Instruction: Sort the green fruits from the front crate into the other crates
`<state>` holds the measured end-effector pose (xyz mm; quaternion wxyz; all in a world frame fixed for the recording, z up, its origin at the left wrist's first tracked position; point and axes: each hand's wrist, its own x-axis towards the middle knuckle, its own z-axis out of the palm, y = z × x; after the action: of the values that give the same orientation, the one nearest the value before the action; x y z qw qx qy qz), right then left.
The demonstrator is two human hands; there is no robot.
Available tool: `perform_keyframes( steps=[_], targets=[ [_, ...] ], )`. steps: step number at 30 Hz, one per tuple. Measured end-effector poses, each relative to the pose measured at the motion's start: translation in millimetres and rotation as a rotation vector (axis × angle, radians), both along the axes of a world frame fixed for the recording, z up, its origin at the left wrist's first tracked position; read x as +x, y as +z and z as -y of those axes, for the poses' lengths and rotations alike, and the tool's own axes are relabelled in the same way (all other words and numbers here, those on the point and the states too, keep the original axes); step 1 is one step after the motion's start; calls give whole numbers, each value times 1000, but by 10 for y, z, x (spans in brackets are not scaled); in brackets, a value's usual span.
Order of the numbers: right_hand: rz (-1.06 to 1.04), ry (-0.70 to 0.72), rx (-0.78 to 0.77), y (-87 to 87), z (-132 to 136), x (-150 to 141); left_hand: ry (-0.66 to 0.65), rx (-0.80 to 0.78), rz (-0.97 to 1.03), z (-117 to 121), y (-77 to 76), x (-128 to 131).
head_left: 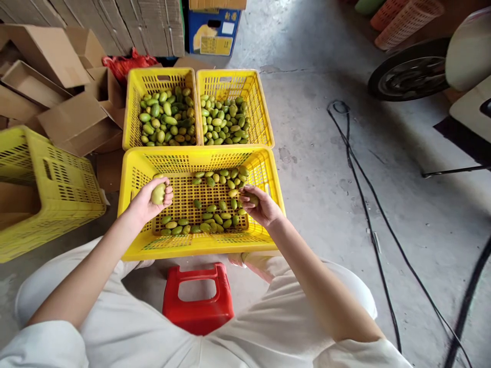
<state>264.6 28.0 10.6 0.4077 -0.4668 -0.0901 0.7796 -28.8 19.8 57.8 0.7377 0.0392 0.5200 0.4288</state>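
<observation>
My left hand (154, 199) is closed around a yellowish-green mango (158, 194), above the left side of the near yellow crate (128, 225). Over that crate's right side, my right hand (261, 205) grips a darker green mango (252, 199), partly covered by my fingers. Several small green mangoes (218, 219) lie loose on the crate's slotted floor, mostly along its front and right. Beyond it stand two more yellow crates side by side. The back left crate (132, 107) and the back right crate (264, 112) both hold a heap of mangoes.
A red plastic stool (199, 312) is between my legs. At the left are another yellow crate (69, 199) and a pile of cardboard boxes (76, 117). A blue box (214, 31) stands at the back. Black cables (360, 184) run along the floor at right, near a wheeled vehicle (410, 71).
</observation>
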Motion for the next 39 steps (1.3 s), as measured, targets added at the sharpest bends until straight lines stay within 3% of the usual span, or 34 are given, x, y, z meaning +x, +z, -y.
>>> perform_keyframes(
  steps=[9,16,25,32,36,39],
  targets=[
    [64,7,20,-22,-2,10,-297,38,-69,93,-69,124],
    [0,-70,-16,-47,-2,-20,-115,-55,24,126,25,208],
    [-104,-12,-78,89,20,-80,-117,112,115,129,-17,120],
    [-83,-39,-83,-36,18,-62,-275,171,-22,212,-91,158],
    [-105,-120,-118,-60,17,-71,-234,271,1,236,-108,215],
    [-125,-104,-51,-42,18,-89,-172,325,44,247,-116,249]
  ],
)
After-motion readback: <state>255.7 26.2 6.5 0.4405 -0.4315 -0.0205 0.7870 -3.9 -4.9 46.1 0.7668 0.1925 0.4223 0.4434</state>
